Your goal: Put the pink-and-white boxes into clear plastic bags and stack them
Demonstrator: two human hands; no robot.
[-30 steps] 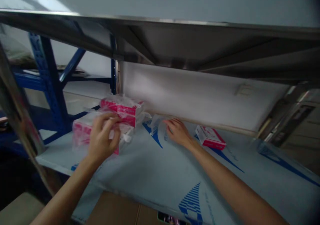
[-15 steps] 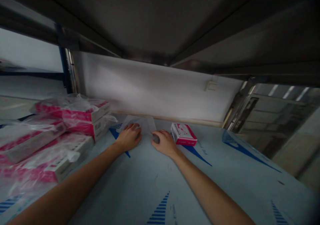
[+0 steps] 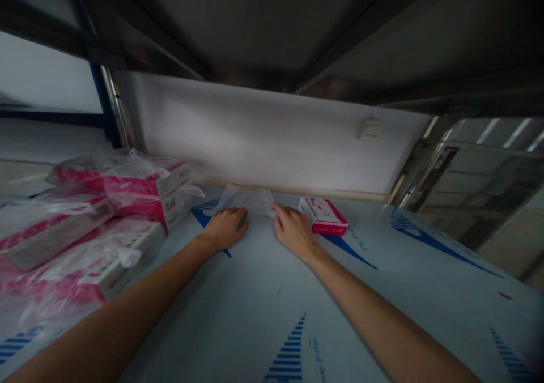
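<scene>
A clear plastic bag (image 3: 249, 200) lies flat at the back of the film-covered surface, between my two hands. My left hand (image 3: 228, 228) rests at its near left edge with fingers curled down onto it; the fingertips are partly hidden. At the bag's right edge, my right hand (image 3: 292, 228) has thumb and forefinger closed on the plastic. Just right of that hand sits a small pink and white box (image 3: 325, 216), apart from the bag.
Several pink and white boxes in clear bags (image 3: 140, 187) are piled on the left. A dark shelf (image 3: 255, 26) hangs low overhead. Behind are a white wall (image 3: 255, 139) with a switch (image 3: 370, 130) and metal posts (image 3: 420, 159) at the right.
My right hand has shifted along the bag's right side, its thumb and forefinger now pinching the edge. My left hand has curled its fingers more. The view has tilted slightly.
</scene>
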